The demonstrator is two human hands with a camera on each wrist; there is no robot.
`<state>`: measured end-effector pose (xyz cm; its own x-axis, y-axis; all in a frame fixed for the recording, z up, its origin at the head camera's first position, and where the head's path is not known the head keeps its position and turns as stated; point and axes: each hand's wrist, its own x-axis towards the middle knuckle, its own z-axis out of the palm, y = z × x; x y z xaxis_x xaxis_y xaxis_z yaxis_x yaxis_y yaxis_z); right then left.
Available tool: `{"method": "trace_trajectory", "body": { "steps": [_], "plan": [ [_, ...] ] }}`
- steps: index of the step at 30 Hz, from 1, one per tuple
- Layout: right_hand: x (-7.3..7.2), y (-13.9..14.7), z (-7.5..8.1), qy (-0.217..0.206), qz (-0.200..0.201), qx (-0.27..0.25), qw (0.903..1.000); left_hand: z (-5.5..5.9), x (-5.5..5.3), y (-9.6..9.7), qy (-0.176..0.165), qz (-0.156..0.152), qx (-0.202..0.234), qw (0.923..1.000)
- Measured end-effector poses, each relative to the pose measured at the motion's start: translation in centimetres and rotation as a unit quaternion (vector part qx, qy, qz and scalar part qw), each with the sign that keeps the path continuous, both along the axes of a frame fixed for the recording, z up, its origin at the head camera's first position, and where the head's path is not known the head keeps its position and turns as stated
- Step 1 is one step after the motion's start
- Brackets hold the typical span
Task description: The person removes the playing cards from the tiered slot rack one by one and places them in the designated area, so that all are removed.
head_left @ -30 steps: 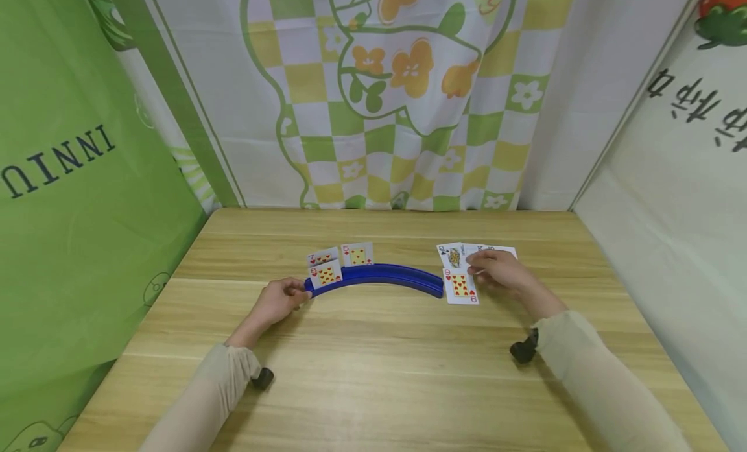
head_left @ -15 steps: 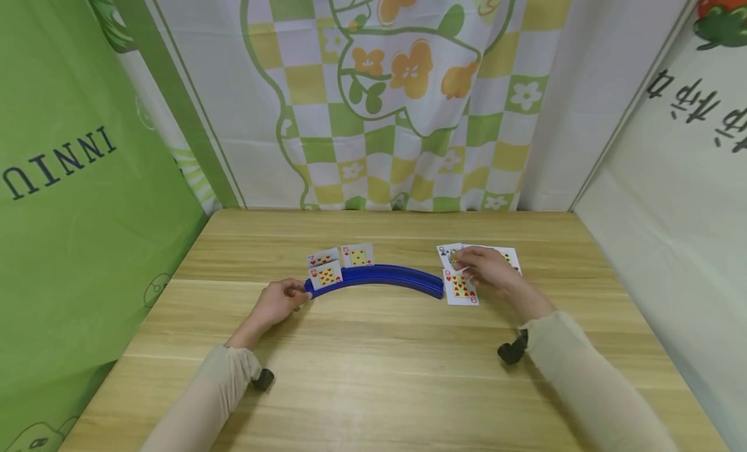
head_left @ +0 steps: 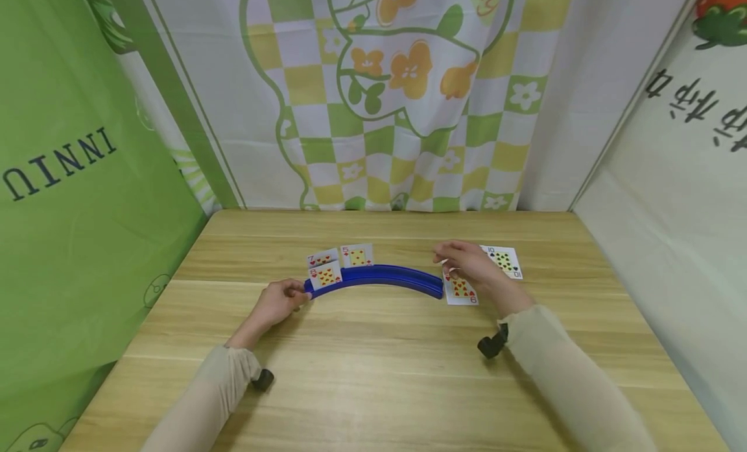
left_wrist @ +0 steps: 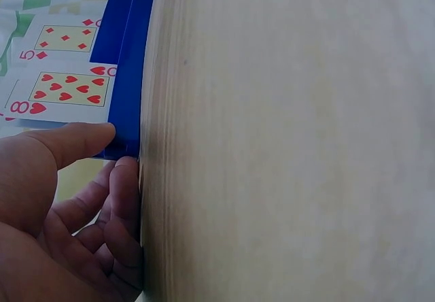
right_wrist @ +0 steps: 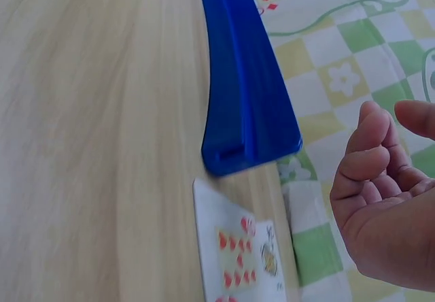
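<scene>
My left hand (head_left: 280, 301) grips the left end of a curved blue card holder (head_left: 388, 273), its thumb (left_wrist: 88, 139) on the end and the other fingers bent beside it. Standing in the holder near that hand are the eight of hearts (head_left: 325, 275), the seven of hearts (head_left: 322, 256) behind it and the five of diamonds (head_left: 357, 254). Off the holder's right end, my right hand (head_left: 475, 265) hovers over flat cards, fingers loosely curled around nothing. Beneath it lie the nine of hearts (head_left: 461, 297) and a face card (right_wrist: 270, 258), which the head view hides.
A ten of spades (head_left: 506, 262) lies flat right of the right hand, overlapping other cards partly covered by it. The wooden table (head_left: 362, 374) meets a checked floral curtain (head_left: 408, 147) at the back. Green cloth (head_left: 87, 244) hangs at left, white cloth (head_left: 659, 212) at right.
My right hand has moved left across the flat cards, covering the face card in the head view and uncovering the ten of spades. My left hand and the holder have stayed put.
</scene>
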<state>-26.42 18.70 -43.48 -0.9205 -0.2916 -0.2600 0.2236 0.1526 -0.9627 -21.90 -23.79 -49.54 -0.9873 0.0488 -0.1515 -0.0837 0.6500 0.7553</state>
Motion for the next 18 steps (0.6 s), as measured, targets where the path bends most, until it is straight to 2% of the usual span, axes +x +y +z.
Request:
{"method": "trace_trajectory", "body": {
  "steps": [9,18],
  "plan": [
    [-0.3,-2.0,0.2,0.018,0.008,-0.023,0.9995,0.1,0.0,0.0,0.001,-0.001,-0.008,1.0000],
    [-0.5,-4.1,0.6,0.020,0.009,-0.016,0.9996,-0.1,-0.1,0.0,0.000,-0.001,-0.004,1.0000]
  ]
}}
